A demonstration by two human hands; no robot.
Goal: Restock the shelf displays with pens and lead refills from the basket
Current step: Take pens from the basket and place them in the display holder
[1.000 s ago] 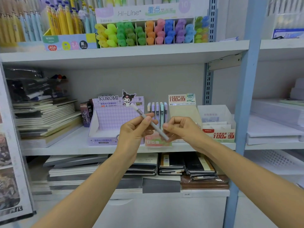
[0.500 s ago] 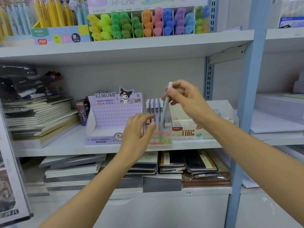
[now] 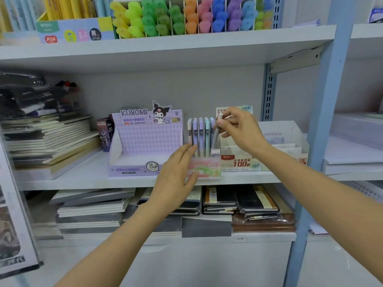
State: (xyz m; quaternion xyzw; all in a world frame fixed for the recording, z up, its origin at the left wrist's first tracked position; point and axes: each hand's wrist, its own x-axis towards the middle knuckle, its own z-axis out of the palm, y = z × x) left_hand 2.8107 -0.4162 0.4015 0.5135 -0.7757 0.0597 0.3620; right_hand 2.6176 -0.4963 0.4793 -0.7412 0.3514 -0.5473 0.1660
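Nearest me, the left hand (image 3: 176,175) now rests straight-fingered against the clear pen stand (image 3: 204,169), steadying it. Just beyond, the right hand (image 3: 240,131) pinches a grey pen (image 3: 216,138) that was held high a moment ago and is now tip-down in the stand's right end, beside the pastel row. That looks like one pen nearly stocked. The basket is out of sight.

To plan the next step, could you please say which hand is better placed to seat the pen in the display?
The right hand: it pinches the grey pen, whose tip is down inside the clear display. The left hand rests with straight fingers against the display's left side, holding no pen.
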